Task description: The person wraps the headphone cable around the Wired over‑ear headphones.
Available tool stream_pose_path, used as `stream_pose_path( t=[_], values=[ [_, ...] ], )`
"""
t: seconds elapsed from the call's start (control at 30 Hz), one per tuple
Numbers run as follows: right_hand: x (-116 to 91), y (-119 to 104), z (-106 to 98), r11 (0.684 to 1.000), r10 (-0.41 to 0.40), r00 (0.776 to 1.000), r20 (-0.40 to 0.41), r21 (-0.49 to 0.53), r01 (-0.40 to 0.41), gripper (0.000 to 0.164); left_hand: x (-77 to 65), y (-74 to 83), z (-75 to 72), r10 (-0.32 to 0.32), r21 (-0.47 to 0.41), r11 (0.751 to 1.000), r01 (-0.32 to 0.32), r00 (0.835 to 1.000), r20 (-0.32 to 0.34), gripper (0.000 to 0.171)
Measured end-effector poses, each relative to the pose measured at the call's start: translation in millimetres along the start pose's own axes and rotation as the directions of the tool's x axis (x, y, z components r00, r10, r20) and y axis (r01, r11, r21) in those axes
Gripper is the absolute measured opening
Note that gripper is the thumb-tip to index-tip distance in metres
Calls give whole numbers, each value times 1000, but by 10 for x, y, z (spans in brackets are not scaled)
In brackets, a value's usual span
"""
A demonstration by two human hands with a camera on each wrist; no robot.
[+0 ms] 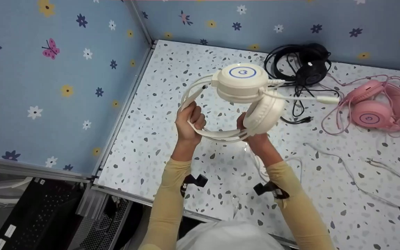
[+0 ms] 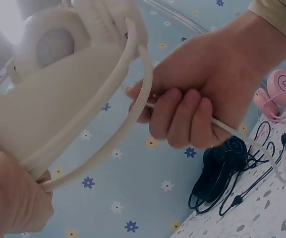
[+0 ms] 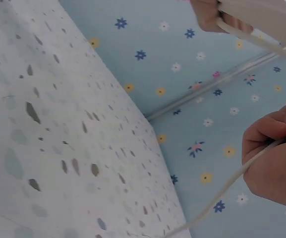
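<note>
A white over-ear headset (image 1: 241,88) is held up above the table, its two ear cups toward the right and a microphone boom (image 1: 300,98) sticking out. My left hand (image 1: 188,125) grips the middle of its headband (image 2: 48,104), fingers curled around it. Beside the lower ear cup, my right hand (image 1: 257,139) has its fingers curled round the white cable (image 2: 259,146), partly hidden by the cup in the head view. In the right wrist view the cable (image 3: 214,201) runs down from the right hand (image 3: 276,153) toward the table.
At the back right lies a black headset (image 1: 313,71) with a coiled cord, and right of it a pink headset (image 1: 373,113). A loose white cable (image 1: 359,189) curves across the speckled table (image 1: 144,139). Flowered panels (image 1: 64,69) stand at the left and back.
</note>
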State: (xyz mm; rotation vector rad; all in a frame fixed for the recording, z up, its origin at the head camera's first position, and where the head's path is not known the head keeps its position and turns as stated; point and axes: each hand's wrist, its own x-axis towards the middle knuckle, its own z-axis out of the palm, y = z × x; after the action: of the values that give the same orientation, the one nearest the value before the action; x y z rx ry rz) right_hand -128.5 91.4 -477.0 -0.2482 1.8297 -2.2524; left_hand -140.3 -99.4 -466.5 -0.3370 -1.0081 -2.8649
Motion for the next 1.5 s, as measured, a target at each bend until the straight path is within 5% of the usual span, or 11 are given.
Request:
stream_pose_path(
  t=[0.13,0.2,0.3,0.43,0.57,0.73,0.93,1.07,1.17,1.37,1.5],
  values=[
    [-24,404,1,934,40,998,37,-357,-24,48,30,-29,17,124,130,985,-110,987,-106,29],
    [-88,444,37,773,7,999,42,-634,21,47,51,-29,18,193,222,962,-158,970,-146,26],
    [-229,403,79,382,-71,997,32,-922,57,32,69,-35,15,294,390,897,-207,939,-177,22],
    [-418,249,86,-46,-167,981,98,-995,92,12,96,-82,-5,408,670,711,-215,902,-143,18],
    [-511,-10,79,-200,-136,948,289,-945,259,12,126,-154,-37,487,861,453,-231,873,-22,12],
    [-498,-492,7,-193,-34,905,424,-892,410,18,127,-242,-105,495,925,238,-297,856,148,11],
    [-433,-1050,-71,-120,30,867,497,-859,497,15,29,-306,-169,354,936,105,-335,892,280,10],
    [-398,-1417,-124,-10,31,865,501,-865,502,11,-23,-274,-241,206,923,54,-381,909,363,7],
    [-308,-1658,-221,43,-25,854,520,-853,520,11,-59,-180,-313,90,893,135,-430,902,422,8],
    [-56,-1774,-450,115,-208,798,566,-796,594,20,-175,29,-332,-61,754,489,-439,845,531,15],
    [120,-1566,-575,209,-285,787,548,-765,609,24,-218,97,-270,-48,670,623,-404,835,548,17]
  ],
)
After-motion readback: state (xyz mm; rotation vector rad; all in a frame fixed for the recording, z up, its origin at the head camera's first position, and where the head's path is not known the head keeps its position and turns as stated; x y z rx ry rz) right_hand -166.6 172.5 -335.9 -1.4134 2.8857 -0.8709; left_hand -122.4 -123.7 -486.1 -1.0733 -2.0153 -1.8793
